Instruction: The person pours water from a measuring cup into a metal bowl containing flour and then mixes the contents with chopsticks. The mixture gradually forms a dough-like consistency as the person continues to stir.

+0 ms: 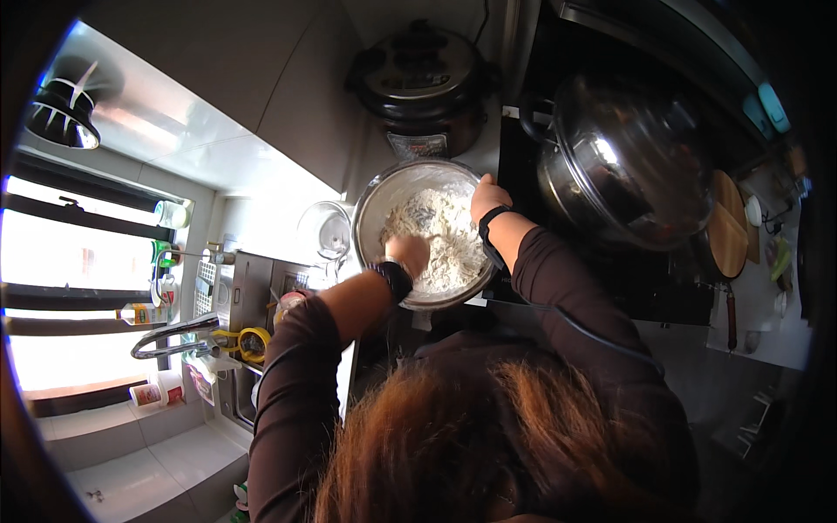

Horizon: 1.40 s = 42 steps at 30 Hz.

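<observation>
A round metal mixing bowl (368, 196) sits before me, holding a shaggy, floury dough mixture (451, 248) with loose crumbs and white residue on the inner wall. My left hand (407, 255) is down in the mixture at the bowl's left side; its fingers are blurred and partly buried, so their grip is hidden. With my right hand (490, 198), I grip the bowl's right rim, the thumb lying over the edge. Both wrists wear dark bands. Just left of the bowl stands a clear glass vessel (325, 232) with a handle.
Behind the bowl stands an electric cooker (422, 91). A large lidded metal pot (575, 189) occupies the dark hob at right, with round wooden boards (726, 225) beyond it. At left are a sink faucet (176, 333), a yellow-rimmed strainer (254, 344) and windowsill containers.
</observation>
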{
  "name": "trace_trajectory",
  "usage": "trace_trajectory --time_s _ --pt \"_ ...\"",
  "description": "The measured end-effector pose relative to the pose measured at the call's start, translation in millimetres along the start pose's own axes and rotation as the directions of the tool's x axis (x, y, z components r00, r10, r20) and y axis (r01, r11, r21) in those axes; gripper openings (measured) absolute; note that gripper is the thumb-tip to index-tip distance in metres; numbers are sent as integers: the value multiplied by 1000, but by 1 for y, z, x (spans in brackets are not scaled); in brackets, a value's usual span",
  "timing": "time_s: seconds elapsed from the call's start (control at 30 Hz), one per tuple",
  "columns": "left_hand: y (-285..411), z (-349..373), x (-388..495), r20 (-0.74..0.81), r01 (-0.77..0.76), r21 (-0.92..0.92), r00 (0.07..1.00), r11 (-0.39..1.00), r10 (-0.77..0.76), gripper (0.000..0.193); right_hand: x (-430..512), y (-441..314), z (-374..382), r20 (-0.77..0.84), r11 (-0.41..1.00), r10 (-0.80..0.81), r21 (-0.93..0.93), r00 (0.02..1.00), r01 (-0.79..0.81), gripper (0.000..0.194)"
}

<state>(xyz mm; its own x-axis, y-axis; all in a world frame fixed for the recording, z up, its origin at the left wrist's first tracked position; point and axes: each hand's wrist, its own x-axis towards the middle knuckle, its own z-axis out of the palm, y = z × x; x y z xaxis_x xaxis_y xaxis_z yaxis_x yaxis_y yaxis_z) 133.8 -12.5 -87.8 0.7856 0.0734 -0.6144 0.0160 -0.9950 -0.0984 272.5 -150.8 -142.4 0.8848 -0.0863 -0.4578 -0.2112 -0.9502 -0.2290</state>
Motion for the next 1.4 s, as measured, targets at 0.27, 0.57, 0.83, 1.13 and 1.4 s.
trace_trajectory --time_s 0.27,0.57,0.83,1.13,1.4 --pt "-72 -31 18 -106 64 314 994 947 -31 23 -7 1 -3 30 993 41 105 999 -44 28" --pt "-78 15 -52 108 -157 264 985 952 133 23 3 -5 3 5 999 -9 -32 1000 9 50" --pt "-59 -100 52 -293 60 431 953 900 77 17 4 -3 6 -5 984 -98 -150 995 97 54" --pt "-109 -93 3 -158 89 540 987 837 -3 20 -12 -2 -10 -41 986 -131 -107 991 126 49" --pt "-74 28 -50 86 -154 186 986 970 140 23 -20 -7 -23 66 995 -89 -36 994 92 43"
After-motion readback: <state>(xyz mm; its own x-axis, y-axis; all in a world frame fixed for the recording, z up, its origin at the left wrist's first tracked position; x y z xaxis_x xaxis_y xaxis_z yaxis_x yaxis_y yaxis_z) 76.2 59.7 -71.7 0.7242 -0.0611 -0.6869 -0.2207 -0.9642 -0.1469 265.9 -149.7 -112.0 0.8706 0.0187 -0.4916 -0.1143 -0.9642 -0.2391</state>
